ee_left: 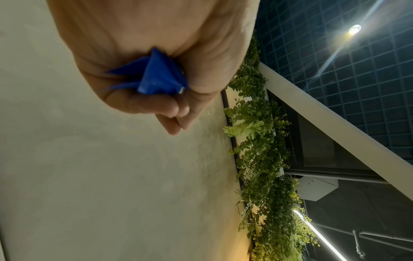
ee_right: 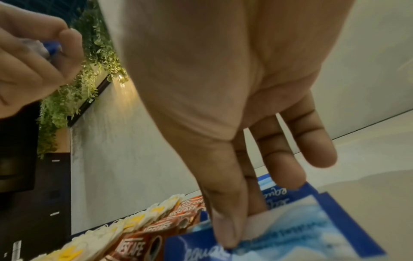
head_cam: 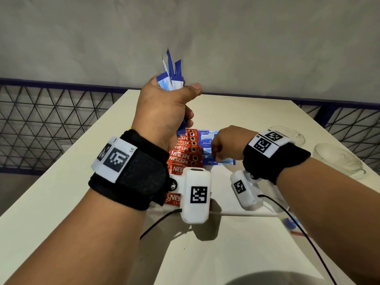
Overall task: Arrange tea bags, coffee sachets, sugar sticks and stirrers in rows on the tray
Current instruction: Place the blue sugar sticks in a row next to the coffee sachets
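The sugar-stick row was in hand. The right hand [ee_right: 223, 123] pinched one blue Equal sachet [ee_right: 290, 234] between thumb and forefinger, low over the row of blue sachets [head_cam: 207, 145], which lay just beside the red Nescafe sachets [head_cam: 183, 155]; yellow tea bags [ee_right: 138, 219] lay beyond those. The left hand [head_cam: 164, 112] was raised, fist closed round a bundle of blue sachets [head_cam: 171, 77], their long axes upright. The laid sachets ran crosswise, long axes left to right. In my judgement, the next move calls for releasing this sachet square with its neighbours, then drawing another from the bundle.
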`<state>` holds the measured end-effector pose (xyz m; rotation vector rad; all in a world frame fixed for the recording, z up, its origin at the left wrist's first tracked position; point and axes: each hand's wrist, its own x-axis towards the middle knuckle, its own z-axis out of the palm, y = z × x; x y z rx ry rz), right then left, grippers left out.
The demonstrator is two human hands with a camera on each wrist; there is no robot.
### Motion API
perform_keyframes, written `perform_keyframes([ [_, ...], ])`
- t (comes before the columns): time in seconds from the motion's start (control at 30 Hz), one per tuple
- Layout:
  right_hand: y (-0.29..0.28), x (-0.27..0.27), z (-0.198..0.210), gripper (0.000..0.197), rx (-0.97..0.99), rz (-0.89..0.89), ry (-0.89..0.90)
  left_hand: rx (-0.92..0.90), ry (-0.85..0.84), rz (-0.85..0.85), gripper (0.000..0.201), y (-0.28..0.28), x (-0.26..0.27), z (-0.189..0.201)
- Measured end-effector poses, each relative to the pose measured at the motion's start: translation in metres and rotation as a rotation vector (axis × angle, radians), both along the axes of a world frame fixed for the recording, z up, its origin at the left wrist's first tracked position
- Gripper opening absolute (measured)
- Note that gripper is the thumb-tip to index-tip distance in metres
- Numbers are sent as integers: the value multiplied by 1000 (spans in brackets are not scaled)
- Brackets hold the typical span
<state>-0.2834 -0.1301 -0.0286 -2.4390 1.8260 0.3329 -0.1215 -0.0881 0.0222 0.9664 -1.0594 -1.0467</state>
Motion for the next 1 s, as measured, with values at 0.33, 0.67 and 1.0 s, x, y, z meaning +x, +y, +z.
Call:
perform_keyframes([
  [0.33,-2,6,-2,12,-39,-23,33,5,1,-22,27,1,2,2],
  [0.67,-2,6,-4,9,-47,-27,36,14,-23,-62,24,5,2,4],
  [1.0,47,5,30,24,-312,-54,-835,124,204,-139,20,8,-12,-1],
])
